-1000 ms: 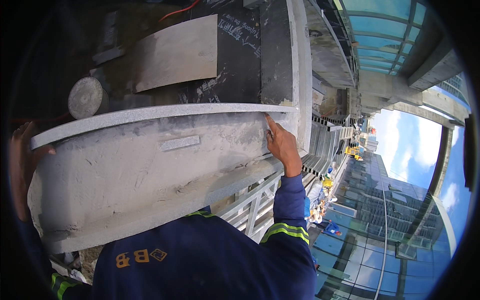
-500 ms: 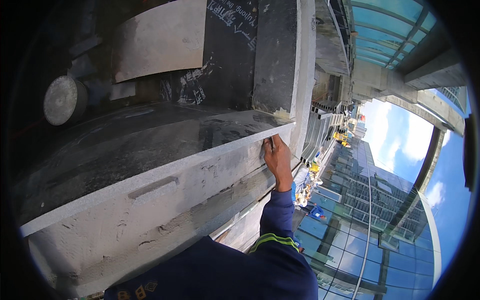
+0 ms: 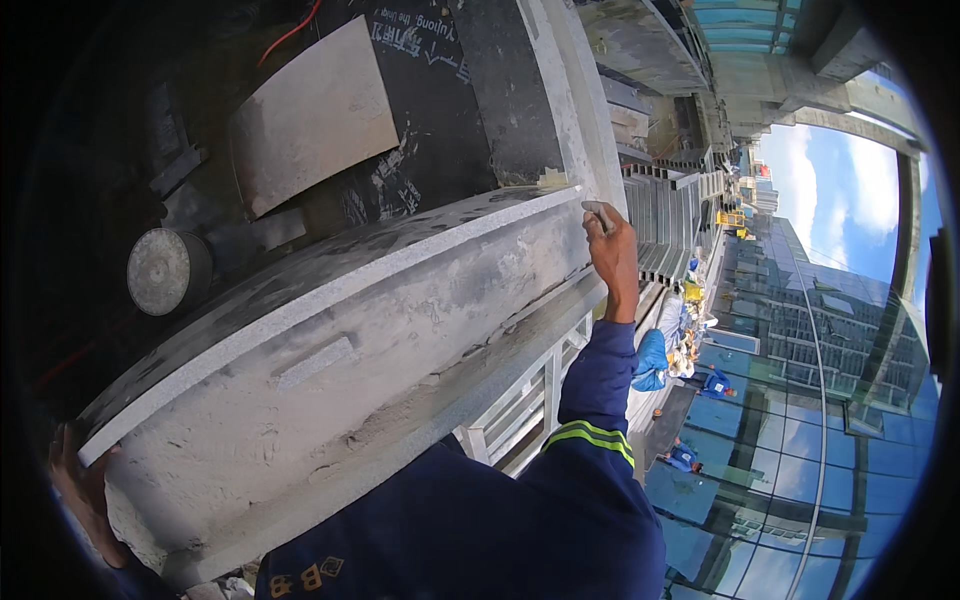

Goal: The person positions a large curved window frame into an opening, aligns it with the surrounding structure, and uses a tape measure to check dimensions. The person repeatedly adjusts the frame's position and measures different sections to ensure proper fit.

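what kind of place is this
Most likely a building site, outdoors: stacked grey metal lengths, bare concrete beams and a worker in blue near a glass facade.

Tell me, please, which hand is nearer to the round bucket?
Left. The left hand is at the slab's left end, below the bucket in the picture; the right hand is by the slab's right end, much farther away.
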A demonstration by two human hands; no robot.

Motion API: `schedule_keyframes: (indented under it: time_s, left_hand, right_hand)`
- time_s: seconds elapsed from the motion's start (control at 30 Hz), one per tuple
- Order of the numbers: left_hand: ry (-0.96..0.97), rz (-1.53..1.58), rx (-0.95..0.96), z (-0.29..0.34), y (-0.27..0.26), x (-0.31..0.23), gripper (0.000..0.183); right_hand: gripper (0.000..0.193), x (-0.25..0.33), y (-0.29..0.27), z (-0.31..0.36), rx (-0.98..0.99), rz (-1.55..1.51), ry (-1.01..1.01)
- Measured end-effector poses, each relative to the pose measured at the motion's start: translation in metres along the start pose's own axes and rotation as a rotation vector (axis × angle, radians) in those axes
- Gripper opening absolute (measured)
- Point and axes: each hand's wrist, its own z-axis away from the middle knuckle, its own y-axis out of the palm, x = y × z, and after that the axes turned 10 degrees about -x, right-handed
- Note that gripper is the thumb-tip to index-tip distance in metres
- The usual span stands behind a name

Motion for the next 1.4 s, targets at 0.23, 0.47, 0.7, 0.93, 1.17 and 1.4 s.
schedule_keyframes:
  time_s: [0.23, 0.47, 0.7, 0.93, 1.17, 1.4]
  left_hand:
    - [0.014, -0.021, -0.158, -0.009, -0.009, -0.022, 0.066]
    - [-0.025, -0.12, -0.132, -0.017, -0.022, -0.036, 0.079]
    - [0.001, -0.224, -0.201, -0.01, -0.002, 0.016, 0.095]
    - [-0.298, -0.271, 0.283, -0.046, -0.042, -0.047, 0.109]
    - [-0.215, 0.16, 0.289, -0.157, -0.061, -0.325, 0.096]
    - [0.21, 0.102, 0.193, -0.218, 0.02, -0.596, 0.103]
  right_hand:
    - [0.041, -0.008, 0.014, -0.076, 0.299, -0.666, 0.121]
    - [0.04, -0.016, 0.021, -0.082, 0.356, -0.586, 0.009]
    - [0.049, -0.064, -0.026, -0.056, 0.183, 0.035, -0.202]
    - [0.04, -0.265, -0.044, 0.039, -0.62, -0.764, 0.053]
    - [0.046, -0.319, 0.073, 0.011, -0.697, -0.959, 0.35]
    - [0.063, -0.3, 0.129, 0.002, -0.42, -1.425, 0.434]
